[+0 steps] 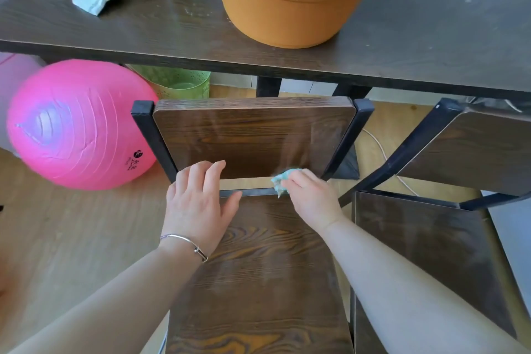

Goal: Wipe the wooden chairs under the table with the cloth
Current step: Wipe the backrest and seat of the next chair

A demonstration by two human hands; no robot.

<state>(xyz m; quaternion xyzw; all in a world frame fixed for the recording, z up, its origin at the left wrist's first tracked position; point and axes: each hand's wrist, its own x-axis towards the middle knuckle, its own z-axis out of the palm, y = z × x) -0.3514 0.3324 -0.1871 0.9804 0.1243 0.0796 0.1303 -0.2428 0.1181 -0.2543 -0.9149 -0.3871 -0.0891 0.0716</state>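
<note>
At the left of the frame a big pink inflatable ball (77, 123) lies on the pale floor (71, 238) just beside the dark brown wooden chair with a black metal frame (255, 218), so we take care that wide strokes do not knock it. Moving right, the left hand (198, 204) lies flat at the lower left of the backrest (253, 138), fingers straight and a little spread, fingertips on the wood, thumb reaching toward the black crossbar (253, 192) below. We judge it a brace, and it serves best pressing firmly so the chair neither rocks nor slides. The chair stands mid-frame, its backrest just below the near edge of the dark wooden table (143, 34) and marked with pale streaks. At the backrest's lower right edge sits the small bunched pale green cloth (283, 179), touching the wood, and the right hand (311, 198) grips it with fingers curled round the wad. To do this step well, we think the cloth wants opening flatter so more of it meets the wood, then long overlapping passes along the grain, with the bracing hand lifted in turn to reach what it covers, and a run along the lower edge and the crossbar. The seat (258, 290) below comes after, by our guess. At the right of the frame a second chair of the same make (471, 152) stands close beside the first, to be wiped too.
</note>
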